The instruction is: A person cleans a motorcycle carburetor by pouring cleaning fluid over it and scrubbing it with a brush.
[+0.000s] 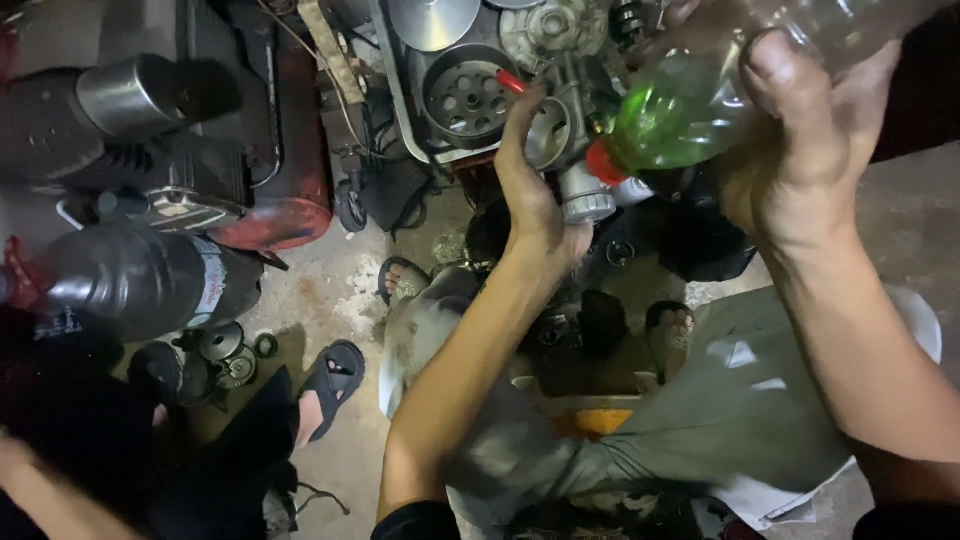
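My left hand [530, 180] is raised and grips a small metal engine part [570, 150], silvery, with a cylindrical bowl hanging below it. My right hand [800, 150] holds a clear plastic bottle [690, 110] tilted downward, with green liquid pooled near its red-capped neck just above that part. Both hands are up close to the camera, over my knees.
An opened engine [470, 90] with round pulleys and a red tube stands on the concrete floor ahead. A red tank [290, 170] and dark machine parts lie left. Another person's sandalled foot [330, 385] and dark bottle [150, 280] are at the left. My sandalled feet rest below.
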